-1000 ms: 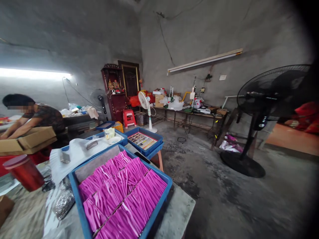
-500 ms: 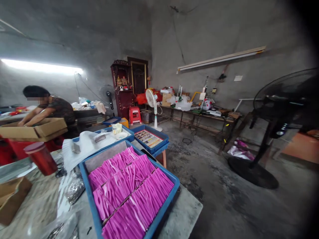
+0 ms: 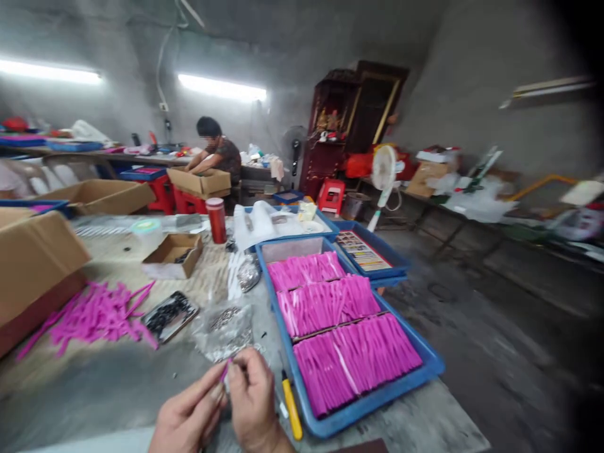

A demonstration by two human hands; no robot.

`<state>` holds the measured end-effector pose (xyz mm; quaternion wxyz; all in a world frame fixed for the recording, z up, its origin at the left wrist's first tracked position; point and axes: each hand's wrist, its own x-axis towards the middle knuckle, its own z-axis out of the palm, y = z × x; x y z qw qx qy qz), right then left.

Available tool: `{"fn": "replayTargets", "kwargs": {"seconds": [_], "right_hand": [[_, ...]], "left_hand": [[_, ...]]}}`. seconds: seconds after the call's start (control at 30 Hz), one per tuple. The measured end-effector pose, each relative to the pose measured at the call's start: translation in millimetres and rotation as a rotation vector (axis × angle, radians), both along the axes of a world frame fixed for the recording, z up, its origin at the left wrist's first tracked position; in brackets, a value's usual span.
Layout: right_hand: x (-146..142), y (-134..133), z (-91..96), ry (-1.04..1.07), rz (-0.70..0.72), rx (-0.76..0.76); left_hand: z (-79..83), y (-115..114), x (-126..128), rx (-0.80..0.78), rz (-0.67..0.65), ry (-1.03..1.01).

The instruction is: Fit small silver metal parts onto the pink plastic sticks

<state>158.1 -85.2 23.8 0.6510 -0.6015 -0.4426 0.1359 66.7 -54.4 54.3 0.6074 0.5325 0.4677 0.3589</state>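
Low in the view, my left hand (image 3: 193, 412) and my right hand (image 3: 255, 399) meet over the table, fingertips pinched together. A small magenta piece (image 3: 226, 371) pokes out between them; the rest of it is covered by my fingers. Just right of my right hand lies a yellow-handled tool (image 3: 293, 412). Beyond the hands is a clear plastic bag (image 3: 224, 324) with small metal parts. On the right, a blue tray (image 3: 427, 372) holds rows of magenta strips (image 3: 356, 362). A loose pile of magenta strips (image 3: 101, 314) lies to the left.
A shallow tray of black parts (image 3: 170, 318), a small cardboard box (image 3: 172, 257) and a red canister (image 3: 217, 220) stand on the table. A large carton (image 3: 38, 270) is at left. Across the room a person (image 3: 221, 154) reaches into a box. A white fan (image 3: 384, 170) stands behind.
The view has swung left and down, so the scene sits further right. Both my hands, the strip pile and the yellow-handled tool now show; none of them appeared before.
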Motion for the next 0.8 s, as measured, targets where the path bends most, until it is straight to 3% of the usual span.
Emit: {"fn": "replayTargets", "kwargs": {"seconds": [0.13,0.27,0.4,0.57,0.73,0.8], "right_hand": [[-5.9,1.2,-5.1,0.144,0.125,-0.046],[-13.9,3.6,-9.0,0.094,0.095,-0.045],[-19.9,6.1,-7.9,0.114,0.184,-0.092],[-26.4,10.3,-8.0,0.012,0.112,-0.081],[-32.8,13.0,-1.8,0.026,0.183,-0.104],[-34.8,14.6,-2.1,0.030,0.205,-0.103]], "left_hand": [[-0.4,-0.9,-9.5,0.063,-0.073,-0.042],[-6.2,-1.4,-19.8,-0.015,-0.125,-0.129],[-8.5,0.5,-27.9,0.121,-0.098,-0.154],[-9.3,2.8,-35.0,-0.074,-0.127,-0.218],[-10.3,4.6,-44.3,0.297,-0.097,-0.128],[-10.5,6.1,-46.4,0.312,-0.088,-0.130]]}}
